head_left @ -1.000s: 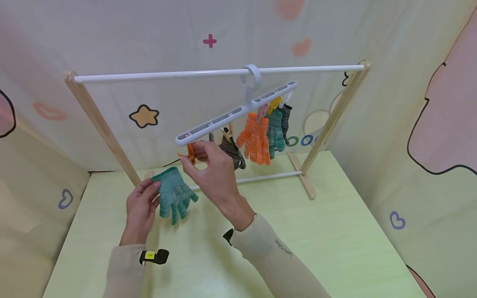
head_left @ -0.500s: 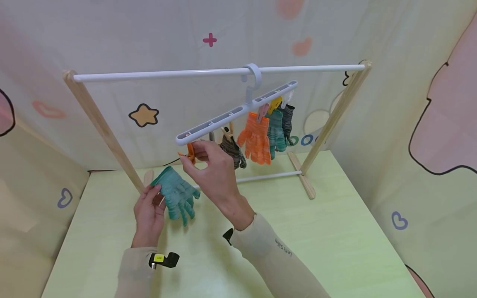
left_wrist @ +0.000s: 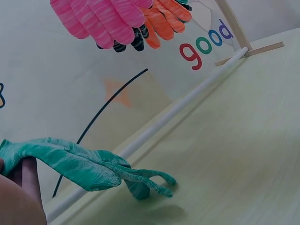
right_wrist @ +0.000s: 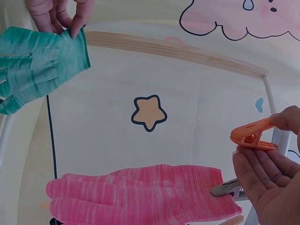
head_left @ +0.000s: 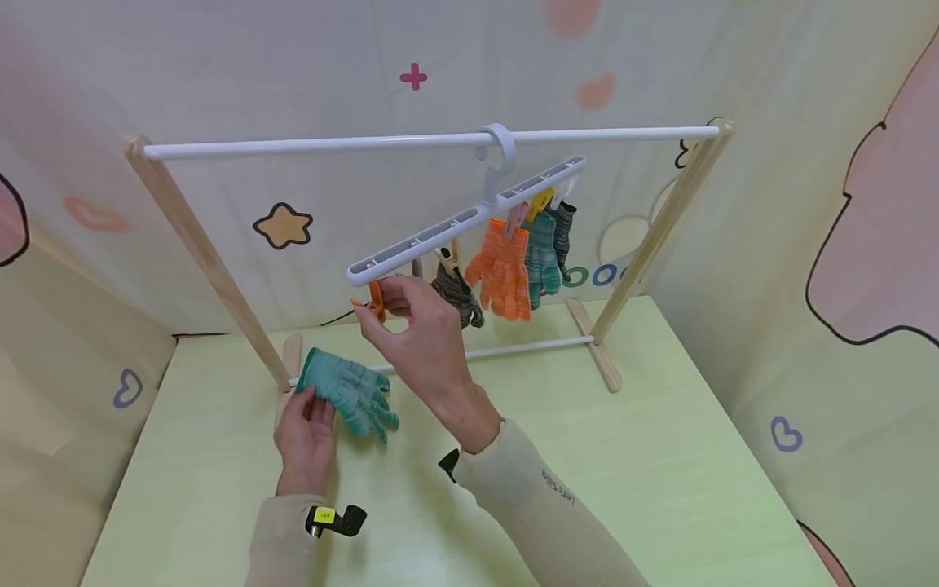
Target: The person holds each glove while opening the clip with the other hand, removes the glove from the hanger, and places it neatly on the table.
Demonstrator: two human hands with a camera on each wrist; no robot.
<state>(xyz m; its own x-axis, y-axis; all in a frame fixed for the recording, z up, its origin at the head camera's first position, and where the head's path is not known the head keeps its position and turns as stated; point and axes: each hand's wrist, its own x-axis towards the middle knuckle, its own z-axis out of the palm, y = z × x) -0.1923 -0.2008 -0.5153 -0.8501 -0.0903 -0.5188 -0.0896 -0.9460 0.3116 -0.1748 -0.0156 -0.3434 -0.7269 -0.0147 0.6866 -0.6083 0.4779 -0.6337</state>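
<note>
My left hand (head_left: 304,440) pinches a green knit glove (head_left: 348,391) by its cuff, low in front of the drying rack's left side. The glove's fingers dangle to the right. Just under the left end of the white hanger (head_left: 487,214), my right hand (head_left: 425,346) squeezes an orange clothespin (right_wrist: 251,130) between thumb and fingers. A gap shows between the clothespin's jaws in the right wrist view. Beside that hand hangs a pink glove (right_wrist: 140,194), its cuff held by a grey clip (right_wrist: 225,187); in the head view my right hand hides this glove.
Farther along the hanger hang a dark striped glove (head_left: 455,297), an orange glove (head_left: 506,273), another green glove (head_left: 541,253) and a grey-black glove (head_left: 562,236). The hanger hooks over a white rail (head_left: 330,147) between wooden posts. A lower bar (head_left: 531,347) runs above the table (head_left: 601,481).
My left hand has shifted right and slightly down with the green glove. The glove has tilted, its fingers now pointing more to the right. My right hand and the orange clothespin have stayed in place.
</note>
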